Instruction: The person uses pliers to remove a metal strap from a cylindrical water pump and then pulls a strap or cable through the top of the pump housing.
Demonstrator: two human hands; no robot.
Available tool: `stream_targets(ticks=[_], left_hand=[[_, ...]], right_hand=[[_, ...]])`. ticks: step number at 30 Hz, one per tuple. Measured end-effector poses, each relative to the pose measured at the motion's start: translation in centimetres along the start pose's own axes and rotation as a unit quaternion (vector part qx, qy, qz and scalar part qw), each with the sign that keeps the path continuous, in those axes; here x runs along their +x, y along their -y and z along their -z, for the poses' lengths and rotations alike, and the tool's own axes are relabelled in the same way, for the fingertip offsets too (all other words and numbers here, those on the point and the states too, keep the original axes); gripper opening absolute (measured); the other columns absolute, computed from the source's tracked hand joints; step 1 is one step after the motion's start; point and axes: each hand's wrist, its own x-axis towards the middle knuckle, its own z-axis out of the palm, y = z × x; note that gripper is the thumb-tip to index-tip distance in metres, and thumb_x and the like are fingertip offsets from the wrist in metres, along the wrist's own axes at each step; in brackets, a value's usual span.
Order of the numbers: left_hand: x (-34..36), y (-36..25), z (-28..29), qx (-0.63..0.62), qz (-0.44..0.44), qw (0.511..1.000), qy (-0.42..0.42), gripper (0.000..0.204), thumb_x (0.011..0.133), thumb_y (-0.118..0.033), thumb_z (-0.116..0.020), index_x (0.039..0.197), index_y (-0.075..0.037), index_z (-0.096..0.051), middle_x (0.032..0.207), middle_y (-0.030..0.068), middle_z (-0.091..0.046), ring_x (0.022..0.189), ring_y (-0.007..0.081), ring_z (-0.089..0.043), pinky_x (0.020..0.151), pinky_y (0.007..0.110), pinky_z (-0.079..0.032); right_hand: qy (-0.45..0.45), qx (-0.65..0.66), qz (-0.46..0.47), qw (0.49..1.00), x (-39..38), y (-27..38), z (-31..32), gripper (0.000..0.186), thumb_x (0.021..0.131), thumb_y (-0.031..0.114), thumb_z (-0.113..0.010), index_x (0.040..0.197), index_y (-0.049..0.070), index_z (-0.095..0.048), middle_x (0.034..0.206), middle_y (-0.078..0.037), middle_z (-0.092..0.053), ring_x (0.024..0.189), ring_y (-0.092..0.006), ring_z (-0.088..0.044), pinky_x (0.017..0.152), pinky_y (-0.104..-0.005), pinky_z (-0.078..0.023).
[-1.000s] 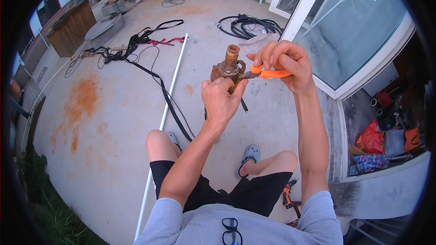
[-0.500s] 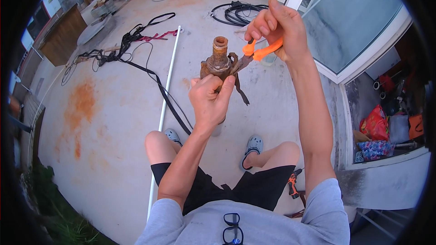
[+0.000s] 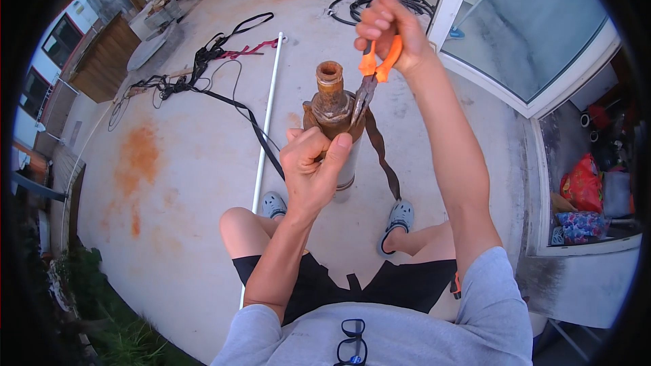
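A rusty metal fitting (image 3: 330, 95) with an open pipe neck tops a pale upright cylinder (image 3: 344, 173) between my legs. My left hand (image 3: 310, 166) is closed around the lower part of the fitting, thumb across its front. My right hand (image 3: 397, 34) grips orange-handled pliers (image 3: 373, 68) from above, their dark jaws pointing down onto the fitting's right side, close to my left thumb. A dark, twisted flat strip (image 3: 383, 156) hangs from that side down toward my right shoe.
A long white pole (image 3: 271, 95) lies left of the cylinder, beside tangled black straps (image 3: 203, 61). A black hose coil (image 3: 346, 10) sits farther back. At right stand a white-framed glass door (image 3: 522, 41) and an opening with bags (image 3: 582, 183). A planted edge (image 3: 122, 325) runs along the lower left.
My right hand has risen and swung left, turning the pliers from nearly level to steep. The dark strip now hangs much longer. More of the pale cylinder shows below my left hand.
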Motion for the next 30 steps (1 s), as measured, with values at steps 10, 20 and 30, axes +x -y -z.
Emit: stream_targets(ticks=[10,20,30], left_hand=[[-0.1,0.7,0.3,-0.023,-0.015,0.999,0.02,0.04,0.087,-0.016,-0.073,0.059,-0.004,-0.048,0.056,0.0036,-0.042,0.056,0.0171,-0.032,0.064,0.032,-0.027],[0.0,0.1,1.1,0.069,-0.051,0.995,0.047,0.032,0.084,-0.017,-0.075,0.063,-0.003,-0.056,0.059,0.0068,-0.051,0.057,0.0233,-0.039,0.064,0.035,-0.029],[-0.5,-4.0,1.2,0.311,-0.127,0.942,-0.013,0.02,0.083,-0.021,-0.074,0.076,-0.005,-0.065,0.088,0.0097,-0.054,0.081,0.0264,-0.051,0.074,0.039,-0.034]], right_hand=[[-0.01,-0.059,0.085,0.995,-2.1,-0.3,-1.1,0.039,0.101,0.036,-0.052,0.071,0.011,-0.05,0.069,-0.005,-0.052,0.073,-0.0235,-0.06,0.077,-0.0469,-0.055],[-0.082,-0.286,0.285,0.911,-13.6,-2.4,-8.6,0.024,0.101,0.019,-0.053,0.086,0.001,-0.054,0.079,-0.014,-0.063,0.088,-0.0331,-0.068,0.09,-0.053,-0.053],[-0.263,-0.219,0.157,0.926,-21.0,-10.4,-11.5,0.068,0.1,0.058,-0.035,0.141,0.004,-0.039,0.144,-0.022,-0.045,0.125,-0.0389,-0.054,0.097,-0.0521,-0.053]])
